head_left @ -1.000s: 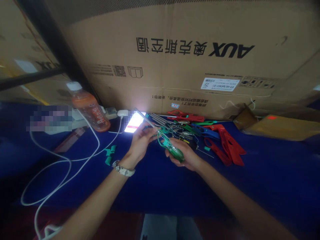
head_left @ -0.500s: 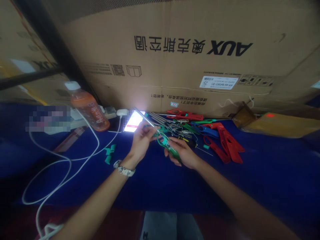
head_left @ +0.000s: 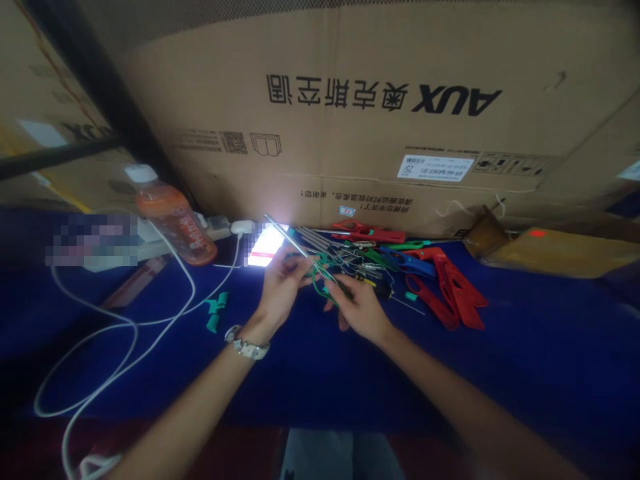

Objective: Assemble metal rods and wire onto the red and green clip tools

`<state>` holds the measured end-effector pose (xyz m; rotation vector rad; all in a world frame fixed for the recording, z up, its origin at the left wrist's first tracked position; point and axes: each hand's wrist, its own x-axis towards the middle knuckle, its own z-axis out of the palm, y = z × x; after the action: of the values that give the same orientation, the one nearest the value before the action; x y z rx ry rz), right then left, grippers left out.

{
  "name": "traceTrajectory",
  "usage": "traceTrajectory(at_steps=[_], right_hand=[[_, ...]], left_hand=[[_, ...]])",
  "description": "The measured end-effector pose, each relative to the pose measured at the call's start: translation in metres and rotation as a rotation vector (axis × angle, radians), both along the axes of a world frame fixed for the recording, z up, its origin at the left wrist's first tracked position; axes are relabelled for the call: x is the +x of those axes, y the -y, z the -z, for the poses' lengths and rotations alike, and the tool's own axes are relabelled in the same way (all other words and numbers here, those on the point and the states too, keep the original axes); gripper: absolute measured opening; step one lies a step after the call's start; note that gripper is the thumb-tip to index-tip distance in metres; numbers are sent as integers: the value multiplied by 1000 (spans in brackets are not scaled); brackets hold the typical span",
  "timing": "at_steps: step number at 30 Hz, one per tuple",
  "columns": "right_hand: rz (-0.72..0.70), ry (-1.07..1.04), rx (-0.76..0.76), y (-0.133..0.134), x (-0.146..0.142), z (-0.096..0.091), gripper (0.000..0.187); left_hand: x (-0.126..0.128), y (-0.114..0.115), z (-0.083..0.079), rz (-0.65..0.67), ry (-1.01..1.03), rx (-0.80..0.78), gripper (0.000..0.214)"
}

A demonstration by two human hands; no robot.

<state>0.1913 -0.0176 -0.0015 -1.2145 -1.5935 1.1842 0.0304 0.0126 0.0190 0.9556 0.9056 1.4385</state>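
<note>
both hands are meeting just left of the frame's centre, over the blue cloth. left hand is curling its fingers around a thin metal rod that is slanting up and left towards the lit phone. right hand is pinching a green-handled tool between thumb and fingers, its back turned to the camera, so the grip is mostly hidden. the green tool is sitting between the two hands, touching both. a wristwatch is circling the left wrist. just beyond the fingers, a jumble of red clips, a blue one and more metal rods is lying to the right of centre. a small green piece is lying left of the hands. an orange bottle is leaning at centre left beside a white cable. a large cardboard box is filling the top of the frame.
</note>
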Motion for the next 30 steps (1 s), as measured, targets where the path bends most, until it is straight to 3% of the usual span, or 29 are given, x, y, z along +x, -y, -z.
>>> traceTrajectory(at_steps=[3, 6, 14, 18, 24, 30], right_hand=[[47, 29, 23, 2, 0, 4, 54], [75, 105, 80, 4, -1, 4, 51], [302, 360, 500, 3, -4, 2, 18], [315, 475, 654, 0, -3, 6, 16], [288, 471, 647, -1, -2, 7, 15], [274, 368, 498, -1, -2, 4, 19]], left_hand=[[1, 0, 0, -8, 4, 1, 40], [1, 1, 0, -19, 5, 4, 39], [3, 2, 1, -60, 4, 11, 40], [3, 1, 1, -71, 18, 15, 42], [3, 2, 1, -68, 35, 15, 41], [3, 3, -1, -56, 56, 10, 38]])
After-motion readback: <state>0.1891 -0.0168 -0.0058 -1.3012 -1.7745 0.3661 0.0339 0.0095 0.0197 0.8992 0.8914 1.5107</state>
